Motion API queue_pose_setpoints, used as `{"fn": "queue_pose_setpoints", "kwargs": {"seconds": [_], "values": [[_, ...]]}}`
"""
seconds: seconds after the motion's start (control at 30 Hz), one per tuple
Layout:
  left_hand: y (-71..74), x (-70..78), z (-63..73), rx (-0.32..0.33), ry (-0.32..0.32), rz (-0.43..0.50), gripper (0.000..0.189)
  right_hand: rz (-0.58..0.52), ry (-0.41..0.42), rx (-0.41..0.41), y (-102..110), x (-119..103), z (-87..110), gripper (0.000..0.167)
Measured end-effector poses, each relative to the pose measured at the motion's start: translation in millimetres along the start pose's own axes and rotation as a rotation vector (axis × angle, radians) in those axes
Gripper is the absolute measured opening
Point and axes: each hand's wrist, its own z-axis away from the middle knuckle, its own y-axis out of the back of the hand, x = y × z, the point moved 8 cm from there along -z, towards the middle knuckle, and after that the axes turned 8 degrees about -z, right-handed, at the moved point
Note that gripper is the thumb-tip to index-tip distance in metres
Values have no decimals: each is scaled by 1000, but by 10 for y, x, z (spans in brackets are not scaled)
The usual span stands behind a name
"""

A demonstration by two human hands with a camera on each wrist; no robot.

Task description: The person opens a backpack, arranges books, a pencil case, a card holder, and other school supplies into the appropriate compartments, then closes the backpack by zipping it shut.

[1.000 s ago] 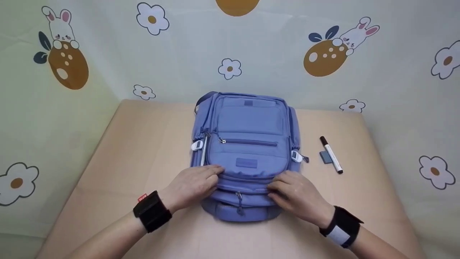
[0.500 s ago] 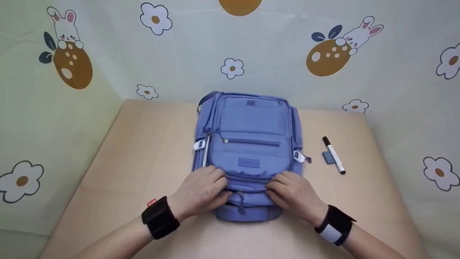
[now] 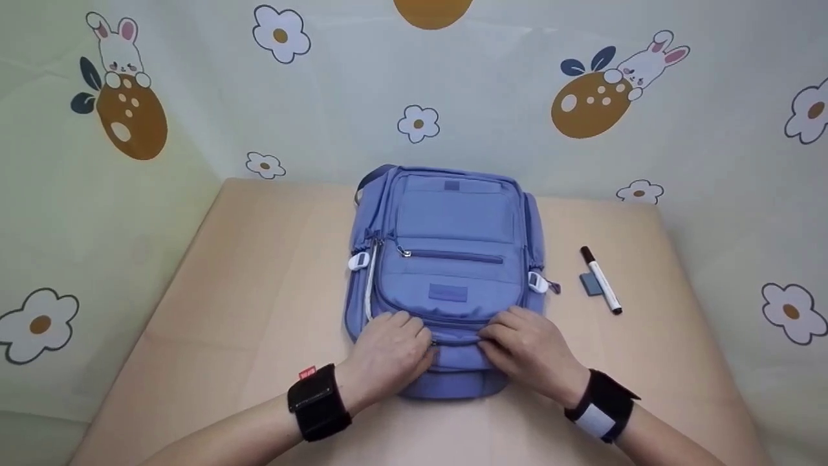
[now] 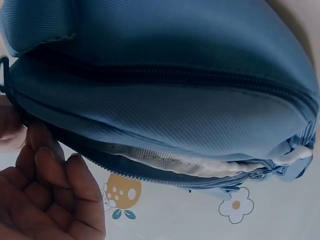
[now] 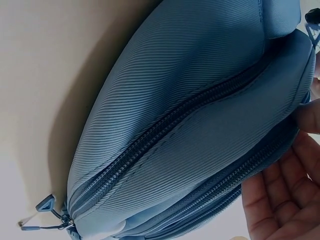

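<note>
A blue backpack (image 3: 459, 213) lies on its back, its bottom end nearest me. My left hand (image 3: 391, 349) has its fingers curled at the zippered edge near the bottom middle, covering part of a lower pocket. In the left wrist view those fingers touch the edge of a gaping zippered opening (image 4: 165, 162) with pale lining; what exactly they pinch is partly hidden. My right hand (image 3: 527, 346) holds the bag's bottom right, its thumb (image 5: 307, 116) above the fabric edge and fingers beneath. Closed zipper teeth (image 5: 150, 135) run along the bag there.
Right of the bag lie a white marker (image 3: 601, 281) with a dark cap and a small grey-blue block (image 3: 590, 283) against it. The beige tabletop (image 3: 259, 259) spreads around the bag. A patterned cloth (image 3: 336, 84) rises behind and at the sides.
My left hand has slid right along the bag's bottom end, now covering the hanging zipper pull. More of the pale open strip shows at left. The right hand stays nearly still.
</note>
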Motion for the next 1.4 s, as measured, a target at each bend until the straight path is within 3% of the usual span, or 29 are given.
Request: {"fn": "queue_pose_setpoints", "kwargs": {"seconds": [0.2,0.33,0.63,0.83,1.17,1.4], "values": [[59,-57,97,63,11,21,27,1,0,-11,6,3,-2,9],[78,-129,173,67,18,22,25,0,0,-21,7,3,3,7],[126,-390,360,70,51,7,24,-10,13,-10,22,-9,6,6],[122,-611,474,71,123,61,22,-5,7,-23,24,-14,3,6],[110,-642,501,82,119,128,18,-1,-10,-67,-33,-44,-61,12],[109,-643,495,110,117,155,18,20,-4,-157,-190,-186,-261,12]]}}
